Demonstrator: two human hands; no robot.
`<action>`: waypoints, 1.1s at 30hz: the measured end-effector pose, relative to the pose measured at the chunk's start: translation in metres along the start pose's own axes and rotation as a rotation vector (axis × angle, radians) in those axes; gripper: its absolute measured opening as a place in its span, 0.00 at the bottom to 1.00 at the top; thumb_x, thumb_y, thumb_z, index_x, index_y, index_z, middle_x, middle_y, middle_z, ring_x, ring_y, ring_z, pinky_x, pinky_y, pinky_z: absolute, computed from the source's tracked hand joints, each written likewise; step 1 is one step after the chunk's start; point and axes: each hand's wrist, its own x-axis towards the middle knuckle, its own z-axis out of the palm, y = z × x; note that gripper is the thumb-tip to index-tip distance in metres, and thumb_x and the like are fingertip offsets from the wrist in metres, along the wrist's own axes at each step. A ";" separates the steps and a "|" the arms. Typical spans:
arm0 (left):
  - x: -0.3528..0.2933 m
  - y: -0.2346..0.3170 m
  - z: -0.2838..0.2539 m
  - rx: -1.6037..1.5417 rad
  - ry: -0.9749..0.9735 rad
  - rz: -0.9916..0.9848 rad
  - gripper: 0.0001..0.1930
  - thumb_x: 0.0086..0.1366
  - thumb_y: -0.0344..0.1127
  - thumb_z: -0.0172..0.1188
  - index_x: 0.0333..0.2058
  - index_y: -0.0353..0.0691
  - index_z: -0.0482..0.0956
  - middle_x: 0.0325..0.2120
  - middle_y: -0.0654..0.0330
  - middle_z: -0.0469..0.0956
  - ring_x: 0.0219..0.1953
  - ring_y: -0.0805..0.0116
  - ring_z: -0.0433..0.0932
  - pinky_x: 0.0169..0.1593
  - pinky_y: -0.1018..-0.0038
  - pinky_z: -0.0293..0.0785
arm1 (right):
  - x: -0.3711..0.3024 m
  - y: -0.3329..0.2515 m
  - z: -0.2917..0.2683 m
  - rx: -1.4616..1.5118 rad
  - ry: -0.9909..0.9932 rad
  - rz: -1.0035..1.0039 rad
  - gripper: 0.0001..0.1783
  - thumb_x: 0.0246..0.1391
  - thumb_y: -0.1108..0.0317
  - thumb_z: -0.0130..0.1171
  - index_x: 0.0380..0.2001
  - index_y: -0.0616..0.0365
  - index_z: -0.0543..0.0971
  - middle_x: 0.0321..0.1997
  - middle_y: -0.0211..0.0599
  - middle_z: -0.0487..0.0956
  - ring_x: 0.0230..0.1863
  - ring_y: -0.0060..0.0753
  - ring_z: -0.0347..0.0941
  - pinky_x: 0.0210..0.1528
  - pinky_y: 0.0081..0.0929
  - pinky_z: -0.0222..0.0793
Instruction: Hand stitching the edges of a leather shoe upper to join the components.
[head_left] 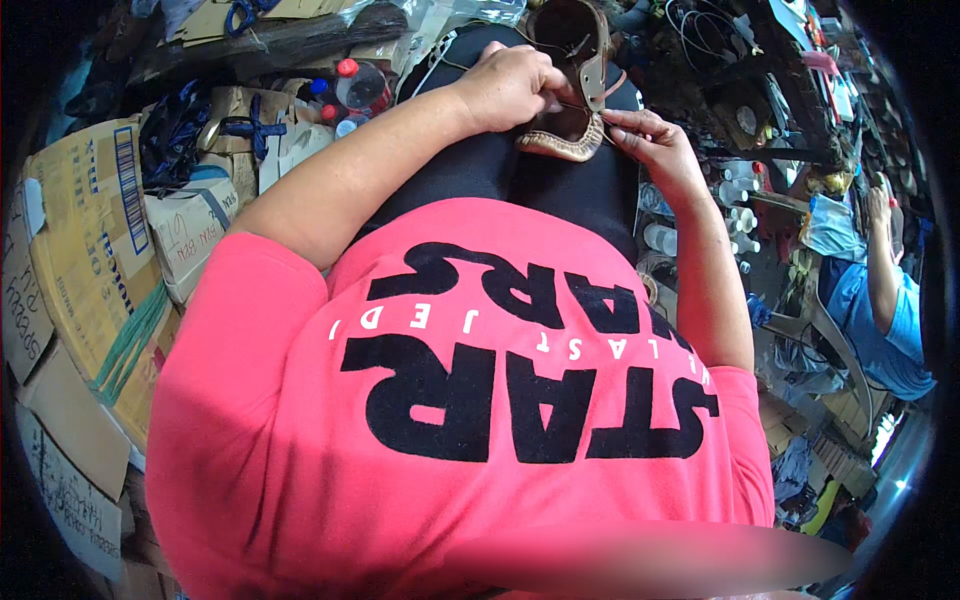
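A brown leather shoe [562, 147] with a pleated, stitched toe rests on my lap, between my hands. A pale leather strap [592, 84] with small holes stands up along its side, and the dark inside of the shoe shows. My left hand [512, 88] is closed, its fingertips pinched together over the shoe's opening. Against the right side of the stitched edge, the thumb and fingers of my right hand [655, 145] are pinched together. Whatever sits in either pinch is too small to make out.
Cardboard boxes [85, 230] are stacked on the left, with a red-capped bottle [362, 85] beyond them. Several plastic bottles [740, 218] stand to the right. A person in a blue shirt [885, 325] sits at far right. Wood and cables clutter the far side.
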 end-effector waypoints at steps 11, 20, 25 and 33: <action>0.017 0.016 0.012 -0.235 -0.080 -0.230 0.12 0.51 0.37 0.61 0.36 0.48 0.79 0.31 0.61 0.81 0.41 0.62 0.78 0.47 0.60 0.62 | 0.013 -0.018 0.003 0.022 0.005 0.051 0.10 0.53 0.72 0.60 0.39 0.62 0.78 0.35 0.26 0.78 0.37 0.13 0.71 0.42 0.14 0.68; 0.017 0.026 -0.014 0.040 -0.204 -0.119 0.09 0.51 0.36 0.60 0.34 0.49 0.81 0.31 0.62 0.80 0.41 0.62 0.77 0.44 0.62 0.68 | 0.020 -0.023 0.012 -0.241 -0.025 0.022 0.05 0.50 0.71 0.63 0.28 0.60 0.78 0.27 0.22 0.76 0.32 0.11 0.68 0.36 0.15 0.65; -0.004 0.006 -0.026 0.083 -0.012 0.107 0.04 0.51 0.31 0.59 0.28 0.44 0.77 0.27 0.59 0.72 0.37 0.56 0.72 0.41 0.61 0.69 | 0.015 -0.018 -0.011 0.059 0.039 0.024 0.07 0.49 0.70 0.65 0.28 0.60 0.78 0.24 0.21 0.74 0.29 0.12 0.65 0.35 0.13 0.62; 0.011 0.020 -0.010 -0.069 -0.134 -0.136 0.09 0.57 0.32 0.53 0.34 0.40 0.79 0.31 0.48 0.79 0.36 0.49 0.78 0.40 0.59 0.74 | -0.010 -0.004 -0.021 -0.418 0.061 -0.112 0.09 0.47 0.67 0.66 0.28 0.60 0.77 0.31 0.25 0.66 0.33 0.16 0.62 0.35 0.16 0.59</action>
